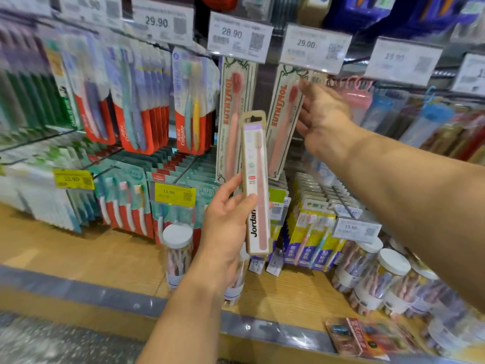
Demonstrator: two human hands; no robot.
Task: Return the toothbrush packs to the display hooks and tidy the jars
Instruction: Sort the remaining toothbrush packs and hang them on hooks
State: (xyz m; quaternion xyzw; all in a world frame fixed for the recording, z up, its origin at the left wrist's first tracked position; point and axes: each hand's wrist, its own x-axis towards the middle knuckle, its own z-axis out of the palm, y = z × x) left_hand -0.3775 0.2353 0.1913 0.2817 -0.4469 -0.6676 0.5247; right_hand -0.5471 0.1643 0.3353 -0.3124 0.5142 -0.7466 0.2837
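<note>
Left hand (225,227) pinches Jordan pack (256,185) upright, below hooks. Right hand (324,114), fingers loosely spread, on hanging Euthymol pack (284,127) — steady it, then thread Jordan's hang-slot squarely. Jars (177,253) on shelf (78,256) — untidied.

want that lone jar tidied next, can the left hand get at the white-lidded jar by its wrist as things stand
Probably not yet: the left hand is gripping the Jordan toothbrush pack, so its fingers are taken. The jar itself stands unblocked on the wooden shelf, just left of that wrist.
</note>
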